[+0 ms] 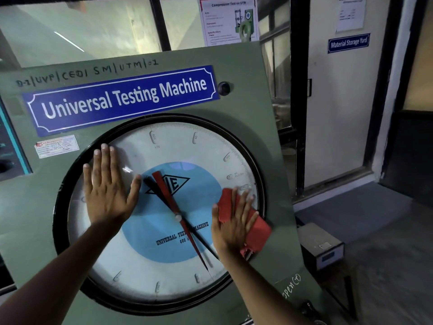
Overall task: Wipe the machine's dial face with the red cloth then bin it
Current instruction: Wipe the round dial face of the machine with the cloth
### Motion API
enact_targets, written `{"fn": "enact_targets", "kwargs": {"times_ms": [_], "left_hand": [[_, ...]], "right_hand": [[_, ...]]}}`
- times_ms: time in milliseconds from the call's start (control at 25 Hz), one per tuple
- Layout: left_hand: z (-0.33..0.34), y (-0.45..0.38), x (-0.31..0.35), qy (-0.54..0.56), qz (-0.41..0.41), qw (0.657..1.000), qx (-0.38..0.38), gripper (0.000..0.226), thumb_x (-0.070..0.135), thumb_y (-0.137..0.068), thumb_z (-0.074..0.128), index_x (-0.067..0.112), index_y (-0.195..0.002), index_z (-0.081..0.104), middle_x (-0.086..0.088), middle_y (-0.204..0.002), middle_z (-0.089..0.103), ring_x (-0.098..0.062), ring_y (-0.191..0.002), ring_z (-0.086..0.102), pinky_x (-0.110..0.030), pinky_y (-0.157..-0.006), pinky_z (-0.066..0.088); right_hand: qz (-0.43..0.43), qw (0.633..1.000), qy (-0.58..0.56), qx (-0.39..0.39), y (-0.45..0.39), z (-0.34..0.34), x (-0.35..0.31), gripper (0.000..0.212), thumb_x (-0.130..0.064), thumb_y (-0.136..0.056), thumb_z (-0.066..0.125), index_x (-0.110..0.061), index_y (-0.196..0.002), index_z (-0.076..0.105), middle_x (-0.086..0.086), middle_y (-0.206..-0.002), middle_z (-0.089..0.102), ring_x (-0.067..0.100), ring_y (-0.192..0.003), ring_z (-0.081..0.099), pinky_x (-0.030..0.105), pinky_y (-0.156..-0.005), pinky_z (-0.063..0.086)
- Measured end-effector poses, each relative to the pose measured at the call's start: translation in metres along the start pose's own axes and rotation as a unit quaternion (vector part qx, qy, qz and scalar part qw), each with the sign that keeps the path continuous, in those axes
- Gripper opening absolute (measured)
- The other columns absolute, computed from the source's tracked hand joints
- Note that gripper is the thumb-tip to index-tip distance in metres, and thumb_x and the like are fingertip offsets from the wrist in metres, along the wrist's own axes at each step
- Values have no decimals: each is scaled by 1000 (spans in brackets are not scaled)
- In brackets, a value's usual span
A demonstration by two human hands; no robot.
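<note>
The round dial face (164,266) of the green Universal Testing Machine fills the middle of the view, white with a blue centre and red and black needles behind glass. My left hand (109,188) lies flat on the glass at the dial's left side, fingers spread and holding nothing. My right hand (234,221) presses the red cloth (257,228) flat against the dial's right edge, near the black rim; part of the cloth sticks out past my fingers to the right and over the rim.
A blue nameplate (121,99) sits above the dial on the green panel (264,113). To the right, a small grey box (321,245) rests on a dark stand, beside a doorway (339,102) with a step. No bin is in view.
</note>
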State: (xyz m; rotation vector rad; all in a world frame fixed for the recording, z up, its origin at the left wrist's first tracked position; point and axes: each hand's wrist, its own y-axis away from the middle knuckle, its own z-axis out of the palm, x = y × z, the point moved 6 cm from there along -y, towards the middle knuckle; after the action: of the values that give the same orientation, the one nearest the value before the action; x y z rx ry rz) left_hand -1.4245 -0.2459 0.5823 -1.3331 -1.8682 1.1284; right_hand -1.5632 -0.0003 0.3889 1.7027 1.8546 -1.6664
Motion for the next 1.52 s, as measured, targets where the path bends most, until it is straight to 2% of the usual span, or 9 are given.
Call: {"fn": "enact_targets", "kwargs": {"times_ms": [240,360,480,720,1000,1120,1320,1440,1520], "left_hand": [[4,0,-4,2,3,1000,-1,88,63,-106,27,14,-172,-2,-7,-181,2,-18,-168,-6,-43,-136,-5],[5,1,-4,5,6,1000,7,87,64,-106,26,15,-172,-4,-5,-181,-1,-19,-168,-5,-43,-136,-6],[5,1,-3,10,6,1000,7,88,63,-106,26,16,-172,-4,-5,-181,-1,-20,-168,-4,-43,-136,-5],[2,1,-3,14,13,1000,-5,88,61,-106,29,12,-172,-2,-8,-181,1,-21,-168,-4,-43,-136,-5],[-11,19,-30,-19,1,1000,-3,91,63,-105,31,9,-171,0,-7,-180,-1,-22,-168,1,-42,-137,1],[-7,35,-45,-32,-25,999,17,92,64,-105,32,9,-172,1,-8,-180,1,-20,-168,-1,-38,-137,-1],[2,57,-57,-41,-55,997,46,91,62,-105,38,9,-172,7,-6,-181,2,-21,-168,5,-38,-137,3],[3,64,-58,-50,-56,996,48,91,62,-105,38,10,-172,5,-3,-181,-3,-21,-169,4,-37,-137,2],[2,63,-57,-53,-59,996,39,91,62,-105,38,11,-172,4,-3,-181,-3,-20,-168,2,-37,-136,1]], "right_hand": [[-55,998,-12,24,-95,-18,-68,79,-72,-104,18,-31,-172,11,3,-180,10,25,-167,6,61,-132,2],[-64,997,-7,33,-68,-13,-54,77,-68,-106,25,-29,-172,14,3,-180,13,23,-167,5,63,-132,8],[-59,998,4,9,-25,-6,-37,76,-69,-107,23,-34,-171,5,-1,-180,8,20,-167,-2,62,-132,10],[-50,999,-3,-9,-66,-17,-62,76,-66,-106,24,-30,-172,10,6,-180,11,25,-167,3,66,-130,9],[-83,996,-15,10,-124,-27,-158,78,-65,-104,24,-30,-172,8,3,-181,3,25,-167,2,66,-130,5],[-163,987,1,10,-112,-19,-213,78,-64,-106,30,-29,-172,9,4,-181,5,27,-167,3,67,-129,7],[-366,930,12,-3,-63,-1,-272,77,-65,-105,36,-34,-171,12,-3,-181,6,24,-167,3,64,-130,2],[-545,835,69,-32,-27,11,-271,87,-64,-99,48,-35,-171,10,-2,-181,7,23,-167,7,64,-131,1],[-613,783,94,-42,-35,8,-254,84,-63,-100,48,-36,-171,12,-3,-181,8,20,-167,9,63,-131,3]]}}
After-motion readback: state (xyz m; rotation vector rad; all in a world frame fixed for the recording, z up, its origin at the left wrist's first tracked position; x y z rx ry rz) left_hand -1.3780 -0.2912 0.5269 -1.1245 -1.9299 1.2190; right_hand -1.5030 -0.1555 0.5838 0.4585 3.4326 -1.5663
